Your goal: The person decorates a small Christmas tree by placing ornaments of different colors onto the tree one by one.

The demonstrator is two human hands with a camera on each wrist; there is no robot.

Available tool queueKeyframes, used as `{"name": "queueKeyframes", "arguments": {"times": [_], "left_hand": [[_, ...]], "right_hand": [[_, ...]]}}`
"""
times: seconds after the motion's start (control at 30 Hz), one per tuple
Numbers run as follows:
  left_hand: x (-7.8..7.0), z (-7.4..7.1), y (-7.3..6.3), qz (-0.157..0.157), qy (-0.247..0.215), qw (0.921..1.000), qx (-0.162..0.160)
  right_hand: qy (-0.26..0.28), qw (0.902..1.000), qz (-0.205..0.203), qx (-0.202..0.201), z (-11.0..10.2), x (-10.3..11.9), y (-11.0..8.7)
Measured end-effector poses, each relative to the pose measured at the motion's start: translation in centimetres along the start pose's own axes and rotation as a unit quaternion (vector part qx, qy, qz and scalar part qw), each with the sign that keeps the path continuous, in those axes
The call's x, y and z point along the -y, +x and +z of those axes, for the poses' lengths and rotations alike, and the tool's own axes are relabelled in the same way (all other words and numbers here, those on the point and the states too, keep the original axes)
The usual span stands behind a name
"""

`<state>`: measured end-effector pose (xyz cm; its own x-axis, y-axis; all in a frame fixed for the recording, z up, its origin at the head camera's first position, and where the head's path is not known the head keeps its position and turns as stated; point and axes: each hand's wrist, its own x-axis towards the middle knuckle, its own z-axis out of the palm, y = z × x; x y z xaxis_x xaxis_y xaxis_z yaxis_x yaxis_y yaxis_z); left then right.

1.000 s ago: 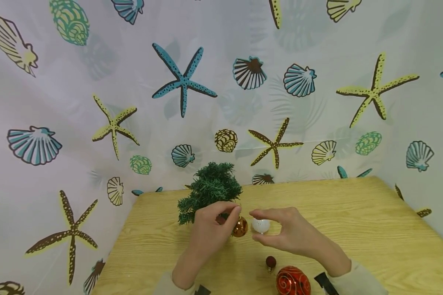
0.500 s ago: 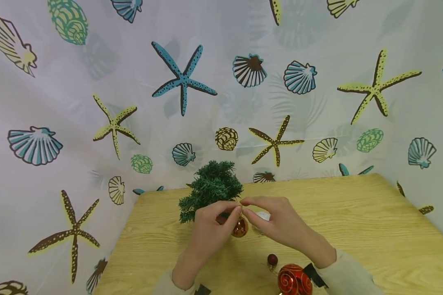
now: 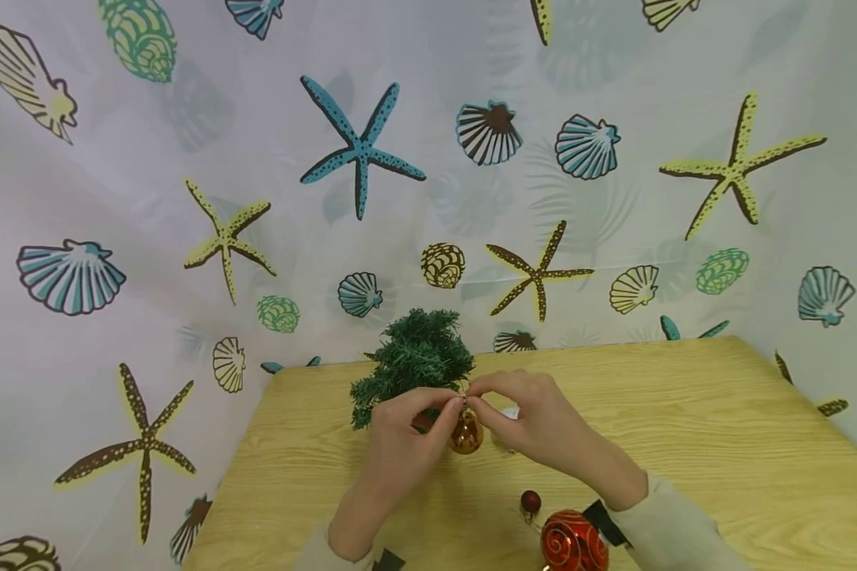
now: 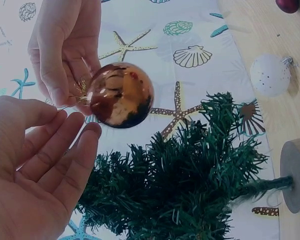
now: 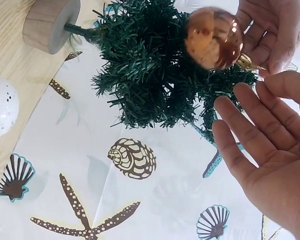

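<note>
Compared with a second ago, the right hand [image 3: 536, 408] has shifted left, and its fingertips now meet those of the left hand [image 3: 403, 432]. The gold ball [image 3: 466, 434] hangs just beneath the joined fingertips, its metallic cap [image 5: 246, 62] towards them. Thumb and forefinger of each hand pinch at the hanging loop [image 3: 463, 388] above the cap; which strand each holds is too fine to tell. The remaining fingers of both hands are loosely bent, holding nothing.

The step seems to be spreading or arranging that loop. It is best done with light fingertip pressure, one hand steadying the loop by the cap while the other draws it wide; a hard tug could pull the cap out, and the slick ball could then drop.

Just beyond the left fingers leans the green tree [image 3: 417, 357], its wooden base [image 4: 296, 175] showing in the wrist views. The white ball [image 4: 270, 75] sits behind the right thumb in the head view, partly hidden. Nearer the person than the right fingers lie a small dark red ball [image 3: 531, 501] and a large red ball [image 3: 574, 541] with swirls. No brand, label or writing can be read; the cloth [image 3: 271, 143] behind carries only printed shells, starfish and leaves.
</note>
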<state>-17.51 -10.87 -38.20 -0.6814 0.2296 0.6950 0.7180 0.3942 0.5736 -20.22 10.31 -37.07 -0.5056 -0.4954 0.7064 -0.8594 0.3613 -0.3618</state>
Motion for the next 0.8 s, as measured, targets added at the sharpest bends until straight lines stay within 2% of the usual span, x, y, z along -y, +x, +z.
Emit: {"name": "queueKeyframes", "arguments": {"times": [0.2, 0.43, 0.8], "left_hand": [[0.3, -0.4, 0.1, 0.000, 0.008, 0.9999, -0.012], [0.6, -0.8, 0.3, 0.001, 0.040, 0.9979, -0.052], [1.3, -1.0, 0.9, 0.001, 0.123, 0.9846, -0.125]], "right_hand": [[0.008, 1.0000, -0.001, 0.001, 0.0, 0.0, 0.4], [0.002, 1.0000, -0.006, -0.001, 0.4, 0.2, 1.5], [-0.007, 1.0000, 0.000, -0.001, 1.3, 0.1, 3.4]]}}
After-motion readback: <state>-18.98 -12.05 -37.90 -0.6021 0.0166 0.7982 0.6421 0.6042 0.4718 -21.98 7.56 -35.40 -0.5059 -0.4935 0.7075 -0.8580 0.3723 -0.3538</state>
